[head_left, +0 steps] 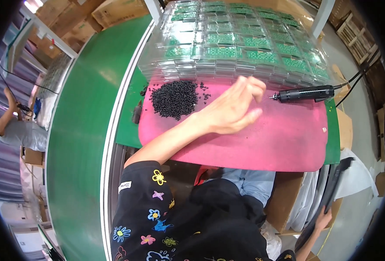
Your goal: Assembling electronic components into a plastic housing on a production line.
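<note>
My left hand hovers over the pink mat, palm down with loosely bent fingers and the thumb held apart. Nothing shows in it. Left of it on the mat lies a heap of small black parts, too small to name surely, with loose ones scattered around. A black electric screwdriver rests on the mat's right side, its tip pointing left. Low on the right, my right hand grips a long, dark, curved panel by its edge, beside a cardboard box. Its fingertips are partly hidden.
Stacked clear plastic trays with green circuit boards stand behind the mat. A green conveyor belt with a metal rail runs along the left. The open cardboard box holds white-wrapped pieces. Another person is at the far left.
</note>
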Motion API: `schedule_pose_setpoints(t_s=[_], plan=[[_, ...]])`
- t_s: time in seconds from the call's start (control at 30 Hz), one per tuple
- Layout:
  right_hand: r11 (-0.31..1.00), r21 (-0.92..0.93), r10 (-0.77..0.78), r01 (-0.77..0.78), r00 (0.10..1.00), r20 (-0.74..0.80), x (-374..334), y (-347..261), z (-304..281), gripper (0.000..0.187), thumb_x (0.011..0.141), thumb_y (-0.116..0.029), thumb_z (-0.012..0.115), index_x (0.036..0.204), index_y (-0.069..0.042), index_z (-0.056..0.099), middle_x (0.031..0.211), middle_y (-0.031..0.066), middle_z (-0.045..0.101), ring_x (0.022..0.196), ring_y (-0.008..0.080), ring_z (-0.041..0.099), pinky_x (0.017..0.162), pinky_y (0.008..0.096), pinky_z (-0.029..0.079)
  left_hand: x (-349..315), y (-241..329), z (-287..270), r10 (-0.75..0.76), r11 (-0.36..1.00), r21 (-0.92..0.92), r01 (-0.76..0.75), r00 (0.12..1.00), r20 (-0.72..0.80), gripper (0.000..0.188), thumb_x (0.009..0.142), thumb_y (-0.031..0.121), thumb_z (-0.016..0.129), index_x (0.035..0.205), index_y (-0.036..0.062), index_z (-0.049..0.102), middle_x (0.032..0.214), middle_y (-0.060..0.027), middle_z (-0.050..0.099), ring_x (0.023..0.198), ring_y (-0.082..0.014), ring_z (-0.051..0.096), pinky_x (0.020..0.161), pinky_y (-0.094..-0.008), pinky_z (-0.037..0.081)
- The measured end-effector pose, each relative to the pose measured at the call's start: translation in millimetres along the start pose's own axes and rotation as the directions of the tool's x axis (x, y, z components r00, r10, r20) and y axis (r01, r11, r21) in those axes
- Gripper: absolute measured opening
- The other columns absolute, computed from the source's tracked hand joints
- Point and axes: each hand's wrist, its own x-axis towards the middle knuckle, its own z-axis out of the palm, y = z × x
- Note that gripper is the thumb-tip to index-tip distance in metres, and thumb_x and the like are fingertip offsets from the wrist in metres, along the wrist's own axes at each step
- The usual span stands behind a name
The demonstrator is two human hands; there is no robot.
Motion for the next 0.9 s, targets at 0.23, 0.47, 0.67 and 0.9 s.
schedule_pose_setpoints(t_s=[0.23, 0.47, 0.67, 0.9], plan=[[0.728, -0.146, -0.680, 0.670, 0.732, -0.034, -2, -188, -122, 0.019, 0.066, 0.010, 0.055, 0.084, 0.003, 0.050, 0.076, 0.0211, 0.050, 0.067, 0.0414, 0.051, 0.059, 0.0432, 0.041, 1, -29, -11, -0.122, 0.971, -0.235, 0.051, 0.947, -0.297, 0.053, 0.081, 0.045, 0.042, 0.110, 0.0052, 0.022, 0.121, -0.0186, 0.033, 0.113, -0.0280, 0.031, 0.103, -0.0444, 0.022], [0.185, -0.069, -0.917, 0.980, 0.197, 0.346, 47, -351, -88, 0.013, 0.066, -0.012, 0.058, 0.069, -0.011, 0.045, 0.070, 0.0040, 0.042, 0.061, 0.0169, 0.055, 0.042, 0.0315, 0.042, -3, -23, -2, -0.173, 0.970, -0.190, 0.153, 0.981, -0.093, 0.034, 0.080, -0.002, 0.050, 0.104, 0.0012, 0.026, 0.108, -0.0223, 0.038, 0.099, -0.0322, 0.047, 0.094, -0.0375, 0.038], [0.115, 0.250, -0.883, 0.961, -0.017, 0.468, 87, -469, -105, 0.047, 0.070, -0.048, 0.071, 0.066, -0.007, 0.047, 0.058, 0.0071, 0.050, 0.055, 0.0289, 0.056, 0.048, 0.0398, 0.045, -16, -22, -16, -0.375, 0.886, 0.379, 0.267, 0.894, 0.245, 0.024, 0.081, 0.015, 0.065, 0.098, 0.0010, 0.054, 0.096, -0.0147, 0.058, 0.093, -0.0329, 0.057, 0.079, -0.0428, 0.048], [0.182, -0.025, -0.976, 0.983, 0.177, -0.130, 216, -660, -56, 0.041, 0.078, -0.011, 0.065, 0.114, -0.009, 0.046, 0.105, 0.0117, 0.055, 0.100, 0.0315, 0.056, 0.080, 0.0414, 0.048, 0, -32, -2, -0.266, 0.895, 0.413, 0.167, 0.945, 0.193, 0.020, 0.079, 0.024, 0.066, 0.080, 0.0050, 0.059, 0.080, -0.0074, 0.061, 0.080, -0.0258, 0.062, 0.067, -0.0378, 0.051]])
